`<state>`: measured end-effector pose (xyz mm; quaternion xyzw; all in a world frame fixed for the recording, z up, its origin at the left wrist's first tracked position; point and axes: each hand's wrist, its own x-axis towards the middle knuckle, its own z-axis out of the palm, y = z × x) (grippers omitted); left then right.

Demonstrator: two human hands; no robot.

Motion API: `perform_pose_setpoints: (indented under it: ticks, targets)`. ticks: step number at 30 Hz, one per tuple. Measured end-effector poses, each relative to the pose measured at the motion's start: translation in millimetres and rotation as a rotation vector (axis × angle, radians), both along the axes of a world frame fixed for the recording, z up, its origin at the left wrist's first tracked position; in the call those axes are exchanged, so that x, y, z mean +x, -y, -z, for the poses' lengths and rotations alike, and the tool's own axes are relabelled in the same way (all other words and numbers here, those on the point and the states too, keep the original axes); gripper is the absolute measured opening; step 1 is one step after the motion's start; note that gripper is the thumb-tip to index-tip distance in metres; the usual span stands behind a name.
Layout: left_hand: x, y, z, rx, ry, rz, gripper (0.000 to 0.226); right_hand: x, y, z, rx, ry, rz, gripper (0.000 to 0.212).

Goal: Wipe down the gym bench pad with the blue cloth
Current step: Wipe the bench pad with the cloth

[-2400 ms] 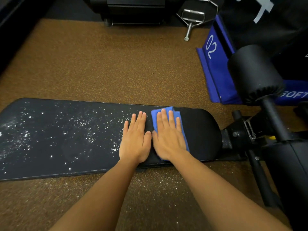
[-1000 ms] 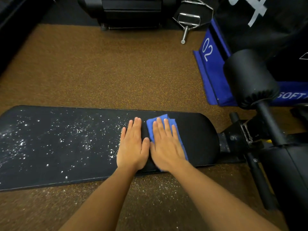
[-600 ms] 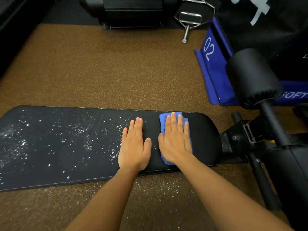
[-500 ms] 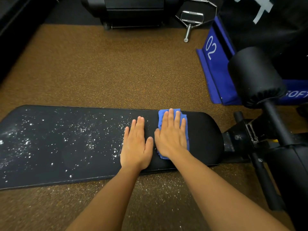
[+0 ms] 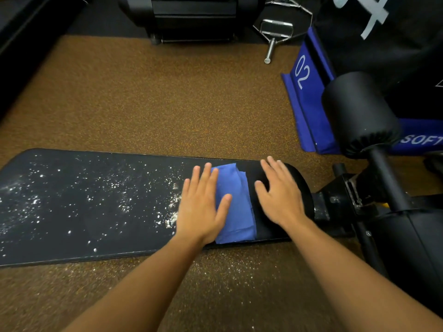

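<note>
The long black bench pad [image 5: 84, 212] lies across the view, speckled with white powder over its left and middle parts. A folded blue cloth [image 5: 236, 202] lies flat on the pad near its right end. My left hand [image 5: 202, 204] presses flat on the cloth's left edge, fingers apart. My right hand [image 5: 279, 195] is flat over the bare pad just right of the cloth, fingers spread and not touching it. The pad's right end around that hand looks free of powder.
A black foam roller on a post [image 5: 359, 116] and the bench frame [image 5: 347, 200] stand at the right. A blue soft box marked 02 [image 5: 304, 92] sits behind. A metal cable handle [image 5: 275, 32] and a black machine [image 5: 191, 15] lie at the far edge. White powder dusts the brown floor [image 5: 239, 267] in front.
My right hand has come off the cloth and moved right onto the bare pad. My left hand has shifted right onto the cloth's left edge. The cloth now lies uncovered.
</note>
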<state>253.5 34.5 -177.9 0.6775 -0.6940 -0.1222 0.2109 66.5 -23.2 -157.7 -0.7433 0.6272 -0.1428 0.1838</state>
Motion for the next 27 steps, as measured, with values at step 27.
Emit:
perform_pose_setpoints:
  ticks: [27]
  targets:
    - [-36,31,14,0.171,0.276,0.117,0.074,3,-9,35,0.040,-0.422,-0.019,0.069]
